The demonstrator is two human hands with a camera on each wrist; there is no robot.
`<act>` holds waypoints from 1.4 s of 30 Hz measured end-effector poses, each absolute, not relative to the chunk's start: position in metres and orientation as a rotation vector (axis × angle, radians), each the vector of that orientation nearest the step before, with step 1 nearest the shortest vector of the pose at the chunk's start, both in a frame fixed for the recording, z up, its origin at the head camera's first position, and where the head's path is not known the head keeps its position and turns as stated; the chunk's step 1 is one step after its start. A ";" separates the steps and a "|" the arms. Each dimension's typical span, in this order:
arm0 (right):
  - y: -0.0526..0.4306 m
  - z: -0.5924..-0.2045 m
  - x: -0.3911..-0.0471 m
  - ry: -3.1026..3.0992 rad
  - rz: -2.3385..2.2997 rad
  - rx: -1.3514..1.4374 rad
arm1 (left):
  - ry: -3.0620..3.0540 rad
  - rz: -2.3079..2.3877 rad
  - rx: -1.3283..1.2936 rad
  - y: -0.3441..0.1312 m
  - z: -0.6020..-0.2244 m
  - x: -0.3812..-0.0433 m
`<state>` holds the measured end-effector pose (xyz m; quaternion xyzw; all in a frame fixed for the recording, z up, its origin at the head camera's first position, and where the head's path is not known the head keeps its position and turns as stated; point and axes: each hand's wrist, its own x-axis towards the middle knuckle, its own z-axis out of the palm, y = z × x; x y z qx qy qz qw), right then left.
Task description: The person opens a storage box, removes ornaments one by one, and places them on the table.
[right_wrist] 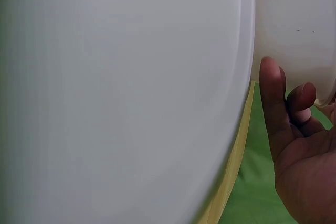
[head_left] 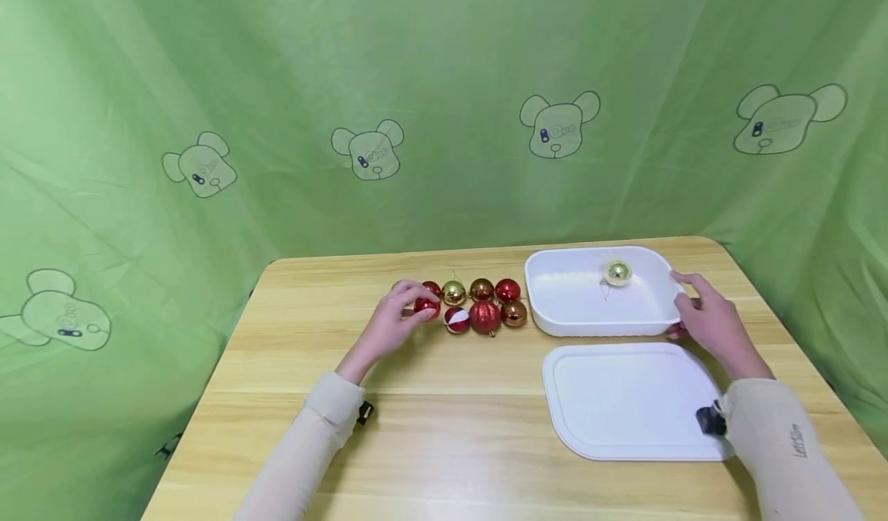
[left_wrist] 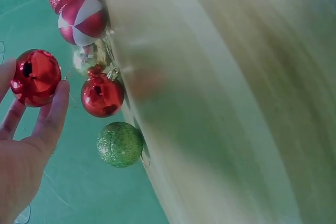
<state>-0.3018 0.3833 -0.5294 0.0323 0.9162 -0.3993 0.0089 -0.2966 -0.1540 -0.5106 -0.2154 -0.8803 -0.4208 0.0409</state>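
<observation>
My left hand (head_left: 395, 321) pinches a shiny red ball ornament (left_wrist: 35, 78) between thumb and fingers, at the left end of a cluster of ornaments. In the left wrist view, another shiny red ball (left_wrist: 102, 95) and a green glitter ball (left_wrist: 119, 144) lie beside that hand. The cluster also has a red-and-white ball (head_left: 457, 320), a larger red textured ball (head_left: 485, 317) and gold and bronze balls. At the right, my right hand (head_left: 711, 321) holds the end of a white rectangular container (head_left: 600, 328). Inside it sits one pale gold ornament (head_left: 617, 273).
A white lid (head_left: 631, 401) lies flat in front of the container, under the right forearm. The wooden table (head_left: 444, 444) reaches a green curtain (head_left: 444, 197) with bear-head prints at the back and sides.
</observation>
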 end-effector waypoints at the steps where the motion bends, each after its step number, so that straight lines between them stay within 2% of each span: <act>1: 0.383 -0.529 -0.302 2.864 -1.241 0.100 | -2.707 -1.281 -0.661 -0.154 -0.511 -0.297; 42: 0.385 -0.529 -0.303 2.865 -1.220 0.081 | -2.876 -1.158 -0.693 -0.160 -0.529 -0.302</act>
